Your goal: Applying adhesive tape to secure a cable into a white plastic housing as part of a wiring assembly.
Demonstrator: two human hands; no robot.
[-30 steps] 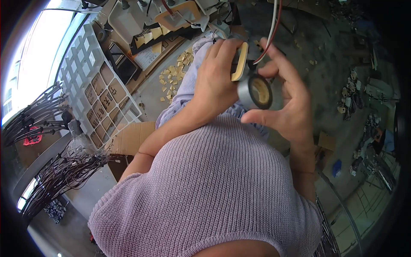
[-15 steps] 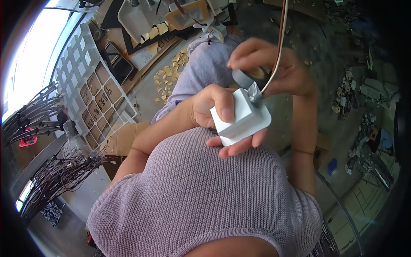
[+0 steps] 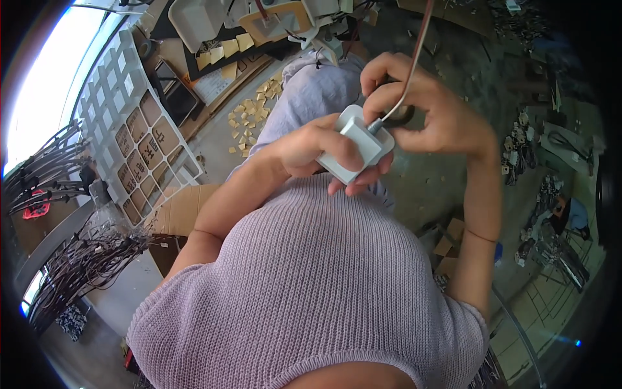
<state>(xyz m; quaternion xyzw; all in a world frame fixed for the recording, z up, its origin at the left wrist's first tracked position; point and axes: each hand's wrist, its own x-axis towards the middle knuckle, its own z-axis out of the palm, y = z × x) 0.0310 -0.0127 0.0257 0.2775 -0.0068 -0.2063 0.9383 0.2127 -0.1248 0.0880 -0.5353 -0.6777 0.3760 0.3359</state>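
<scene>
A white boxy plastic housing [image 3: 355, 154] with a wider flat flange lies in my left hand [image 3: 321, 146], thumb on top and fingers curled beneath. A cable [image 3: 409, 81] with red and white wires leaves the housing and runs upward. Grey tape [image 3: 375, 126] is wrapped where the cable meets the housing. My right hand [image 3: 431, 107] is closed, with its fingertips close to that joint. Within its grasp is a dark roll of tape [image 3: 405, 117], mostly hidden by the fingers.
At the upper left, small yellowish pieces [image 3: 249, 117] are scattered beside a white grid panel [image 3: 146, 142]. Bundles of dark cables [image 3: 91, 256] hang at the left. White equipment [image 3: 197, 23] stands ahead. Assorted parts [image 3: 551, 240] lie on the floor at the right.
The housing has moved up and turned in my left hand. My right hand has brought its fingers down to the cable joint; the grey strip that stretched from the roll no longer shows.
</scene>
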